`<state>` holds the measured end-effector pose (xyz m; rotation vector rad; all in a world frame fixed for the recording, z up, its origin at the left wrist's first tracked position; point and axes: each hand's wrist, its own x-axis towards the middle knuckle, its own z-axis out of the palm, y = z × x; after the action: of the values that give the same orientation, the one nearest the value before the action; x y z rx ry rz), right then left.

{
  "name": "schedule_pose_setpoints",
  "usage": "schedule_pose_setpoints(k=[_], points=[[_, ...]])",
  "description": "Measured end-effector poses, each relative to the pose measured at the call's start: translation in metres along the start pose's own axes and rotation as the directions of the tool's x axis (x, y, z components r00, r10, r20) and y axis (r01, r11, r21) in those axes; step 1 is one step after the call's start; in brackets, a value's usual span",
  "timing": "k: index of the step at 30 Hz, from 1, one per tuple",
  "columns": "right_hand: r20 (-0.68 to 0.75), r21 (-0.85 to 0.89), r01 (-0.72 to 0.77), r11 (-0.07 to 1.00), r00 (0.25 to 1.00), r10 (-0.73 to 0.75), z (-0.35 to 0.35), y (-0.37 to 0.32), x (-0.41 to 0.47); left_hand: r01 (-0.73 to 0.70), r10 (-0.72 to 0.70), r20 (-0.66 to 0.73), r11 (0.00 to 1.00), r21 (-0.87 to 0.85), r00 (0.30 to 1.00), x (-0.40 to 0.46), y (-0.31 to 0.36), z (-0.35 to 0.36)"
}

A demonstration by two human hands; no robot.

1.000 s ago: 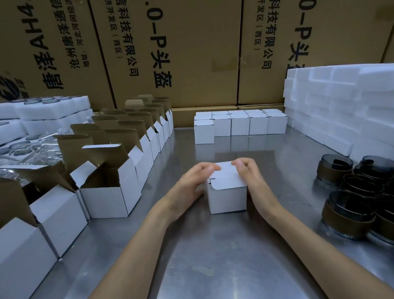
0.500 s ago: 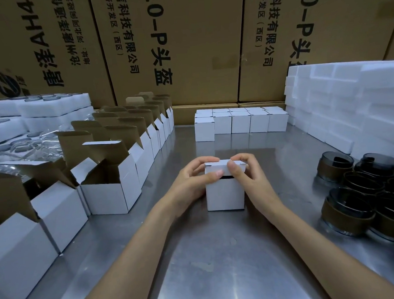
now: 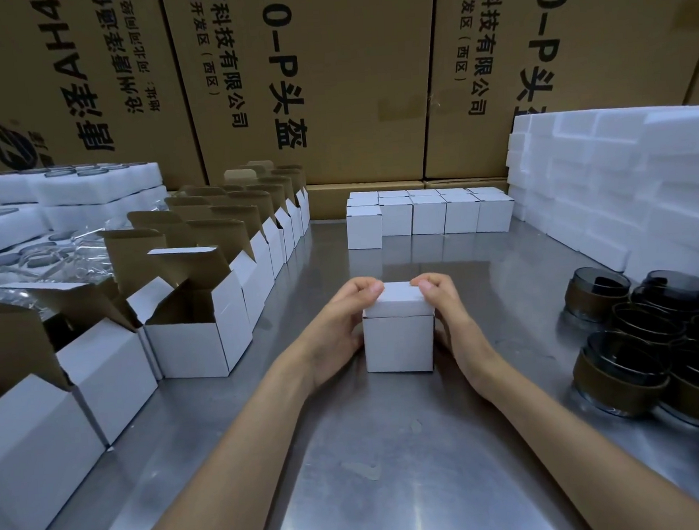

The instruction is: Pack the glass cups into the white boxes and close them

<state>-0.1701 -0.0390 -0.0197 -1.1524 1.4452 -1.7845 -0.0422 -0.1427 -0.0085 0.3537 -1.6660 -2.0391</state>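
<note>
A small white box (image 3: 399, 340) stands mid-bench (image 3: 395, 468). The left hand (image 3: 338, 334) and right hand (image 3: 451, 319) cup its sides, fingers curled over the lid's edges, pressing it down. Thin card likely dents easily, and glass inside would be fragile — better held low by the side walls. Dark glass cups (image 3: 620, 374) wait at right.

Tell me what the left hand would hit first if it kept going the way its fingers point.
The left hand already grips the small white box, with fingers pointing right across its lid; next likely the right hand.
</note>
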Motion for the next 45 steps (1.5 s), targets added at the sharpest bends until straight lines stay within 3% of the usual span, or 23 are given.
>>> schedule_pose_setpoints(k=[11, 15, 19, 24, 27, 30, 33, 35, 39, 45], points=[[0.049, -0.041, 0.019, 0.999, 0.999, -0.017, 0.005, 0.003, 0.002, 0.031, -0.029, 0.013, 0.994, -0.104, 0.999, -0.001, 0.001, 0.0], [-0.025, -0.239, 0.073, 0.968, 0.996, -0.082, 0.007, 0.012, 0.002, -0.068, 0.068, -0.09, 0.998, 0.006, 0.994, 0.0, -0.006, 0.002], [-0.134, -0.601, 0.199, 0.774, 0.93, -0.343, 0.004, 0.016, -0.002, -0.194, 0.384, -0.345, 0.859, 0.473, 0.857, 0.002, -0.019, 0.004], [-0.071, -0.836, 0.186, 0.517, 0.897, -0.437, 0.001, 0.022, 0.008, -0.229, 0.511, -0.376, 0.777, 0.586, 0.773, 0.018, -0.03, 0.008], [-0.094, -0.877, 0.117, 0.467, 0.91, -0.404, -0.005, 0.027, 0.028, -0.202, 0.504, -0.333, 0.741, 0.64, 0.797, 0.039, -0.033, 0.005], [-0.146, -0.914, 0.016, 0.406, 0.919, -0.366, -0.012, 0.033, 0.057, -0.12, 0.427, -0.264, 0.687, 0.716, 0.865, 0.07, -0.038, 0.0], [-0.237, -0.904, -0.097, 0.415, 0.924, -0.3, -0.017, 0.039, 0.092, -0.048, 0.357, -0.227, 0.619, 0.784, 0.906, 0.104, -0.044, -0.01], [-0.268, -0.905, -0.139, 0.403, 0.92, -0.285, -0.022, 0.046, 0.117, 0.013, 0.341, -0.295, 0.634, 0.773, 0.893, 0.128, -0.044, -0.023], [-0.273, -0.91, -0.139, 0.39, 0.911, -0.311, -0.034, 0.059, 0.165, 0.079, 0.343, -0.503, 0.761, 0.644, 0.793, 0.171, -0.036, -0.055], [-0.247, -0.949, -0.158, 0.274, 0.91, -0.333, -0.048, 0.076, 0.223, 0.141, 0.305, -0.525, 0.748, 0.648, 0.795, 0.225, -0.033, -0.093]])
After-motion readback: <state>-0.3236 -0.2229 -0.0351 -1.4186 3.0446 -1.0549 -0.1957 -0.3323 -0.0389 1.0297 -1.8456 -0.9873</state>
